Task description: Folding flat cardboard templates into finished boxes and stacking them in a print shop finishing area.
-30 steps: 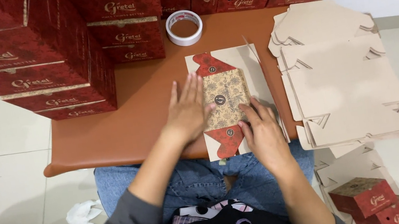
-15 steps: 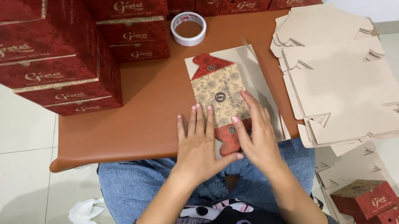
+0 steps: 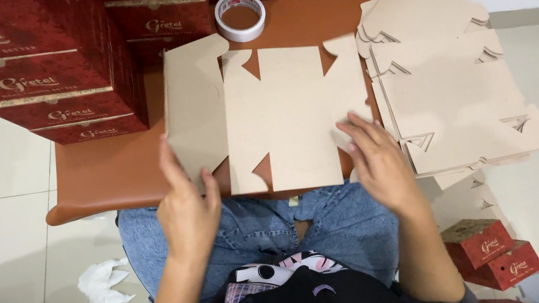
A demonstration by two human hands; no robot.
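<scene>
The fingers of the left hand (image 3: 187,210) are clamped on the left side panel of a flat die-cut cardboard blank (image 3: 279,118), thumb on one face and fingers behind, and that panel is lifted nearly upright. The fingers of the right hand (image 3: 374,161) are spread apart and pressed flat on the blank's right panel near the front edge of the small brown table (image 3: 99,177). Half a second ago the blank lay with its red patterned face up under both palms; it is now turned over, plain brown side up, and opened wide across the middle of the table. The flip appears finished and the folding of the sides begun. Just right of the blank, a stack of unfolded blanks (image 3: 454,99) overhangs the table's right edge. A roll of tape (image 3: 240,16) sits at the back edge, and stacked red boxes (image 3: 30,73) stand at the back left corner.
</scene>
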